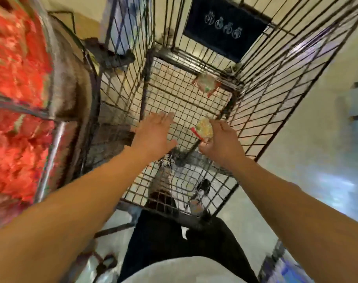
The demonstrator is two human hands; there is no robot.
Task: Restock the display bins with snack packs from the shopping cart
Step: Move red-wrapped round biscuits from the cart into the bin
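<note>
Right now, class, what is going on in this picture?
A person leans over a wire shopping cart and reaches into it with both hands. The right hand grips a snack pack near the cart floor; the left hand is open and empty beside it. One more pack lies at the far end. A display bin of red packs stands to the left.

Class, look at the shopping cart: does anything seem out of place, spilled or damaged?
Nothing stands out. The cart is nearly empty: one snack pack lies at the far end of its floor, another pack is in the right hand. The left hand is open.
</note>
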